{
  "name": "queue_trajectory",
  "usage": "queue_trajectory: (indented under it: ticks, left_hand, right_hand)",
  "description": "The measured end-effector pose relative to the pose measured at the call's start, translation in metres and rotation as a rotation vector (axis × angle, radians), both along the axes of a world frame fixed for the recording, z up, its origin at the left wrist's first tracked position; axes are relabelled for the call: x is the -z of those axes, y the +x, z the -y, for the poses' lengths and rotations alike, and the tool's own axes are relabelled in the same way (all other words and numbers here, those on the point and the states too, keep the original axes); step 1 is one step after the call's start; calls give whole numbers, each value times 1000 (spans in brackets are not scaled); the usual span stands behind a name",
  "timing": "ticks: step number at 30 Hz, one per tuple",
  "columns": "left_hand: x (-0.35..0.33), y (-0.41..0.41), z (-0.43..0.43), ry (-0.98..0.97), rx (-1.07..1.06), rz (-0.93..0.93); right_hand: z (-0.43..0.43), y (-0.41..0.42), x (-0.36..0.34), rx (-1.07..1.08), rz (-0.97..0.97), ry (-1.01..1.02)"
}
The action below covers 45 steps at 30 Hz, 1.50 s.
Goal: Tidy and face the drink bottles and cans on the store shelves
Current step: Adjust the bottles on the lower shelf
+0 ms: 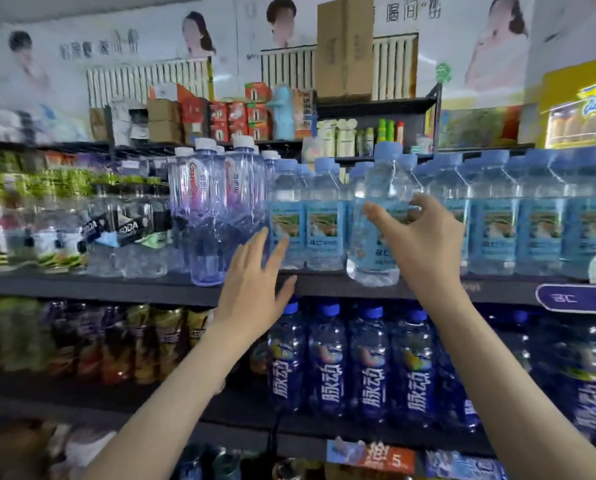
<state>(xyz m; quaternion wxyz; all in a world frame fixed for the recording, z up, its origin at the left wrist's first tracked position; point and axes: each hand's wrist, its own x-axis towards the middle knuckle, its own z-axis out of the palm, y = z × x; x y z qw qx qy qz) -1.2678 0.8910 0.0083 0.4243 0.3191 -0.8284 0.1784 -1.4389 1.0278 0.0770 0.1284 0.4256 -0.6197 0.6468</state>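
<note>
My right hand (424,244) grips a light-blue labelled water bottle (376,216), tilted and lifted slightly off the front edge of the shelf (151,285). A row of matching light-blue bottles (497,223) stands behind and to both sides of it. My left hand (255,282) is raised with fingers straight, its fingertips near the base of tall purple-tinted bottles (216,209) and the nearest light-blue bottle (287,223); whether it touches them I cannot tell. Dark blue sports-drink bottles (369,362) line the shelf below.
Clear soda bottles (123,230) crowd the left of the same shelf, some leaning. Dark canned or bottled drinks (133,341) fill the lower left. Boxes and small goods (248,112) sit on the upper shelf. A purple price tag (577,298) hangs on the shelf edge at right.
</note>
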Motion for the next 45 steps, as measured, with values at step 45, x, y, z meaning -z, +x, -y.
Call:
queue_trajectory:
  ticks: [45]
  left_hand:
    - [209,184,-65,747,-129,118]
  right_hand:
    - [24,187,276,-351,-273,629]
